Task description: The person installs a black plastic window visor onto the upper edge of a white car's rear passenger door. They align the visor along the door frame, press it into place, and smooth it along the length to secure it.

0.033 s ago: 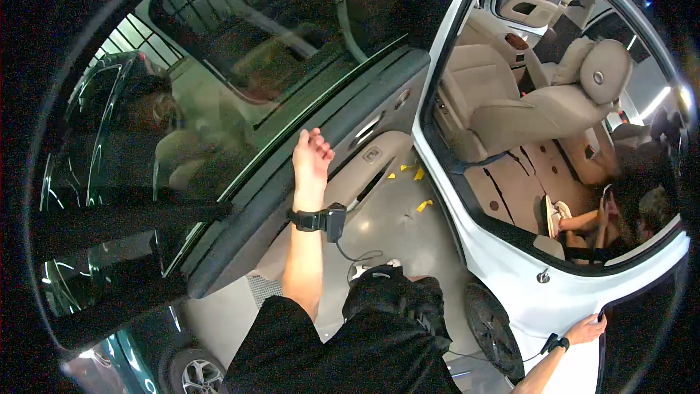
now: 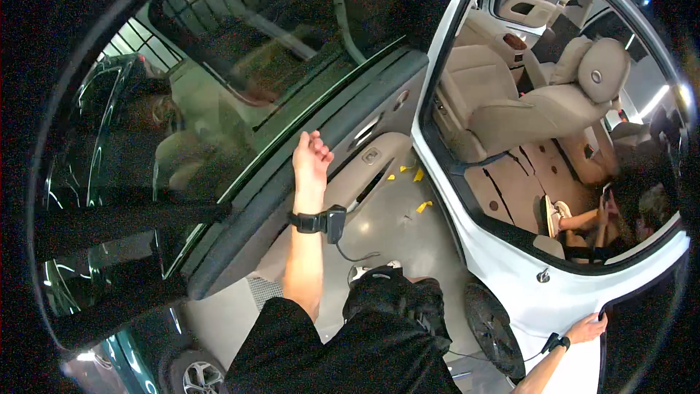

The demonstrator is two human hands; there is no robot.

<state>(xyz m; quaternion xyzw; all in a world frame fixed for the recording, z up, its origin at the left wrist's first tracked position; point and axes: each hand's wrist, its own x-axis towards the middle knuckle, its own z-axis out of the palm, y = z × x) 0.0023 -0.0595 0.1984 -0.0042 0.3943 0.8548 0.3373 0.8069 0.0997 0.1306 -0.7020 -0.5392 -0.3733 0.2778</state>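
Observation:
My left hand is raised in front of the car door's dark upper trim. Its fingers are loosely curled and a little apart, and nothing shows in them. A black strap device with a short cable sits on that wrist. At the lower right, my right hand lies against the white car body. Its fingertips reach the edge of a dark panel. Another black band with a cable is round the right wrist. The beige inner door panel with its pull handle is beside my left hand.
Through the open doorway a beige seat and the brown car floor show. Another person's lower leg and shoe are inside. Several yellow scraps lie on the grey floor. A dark tyre stands near my legs; another car's wheel is lower left.

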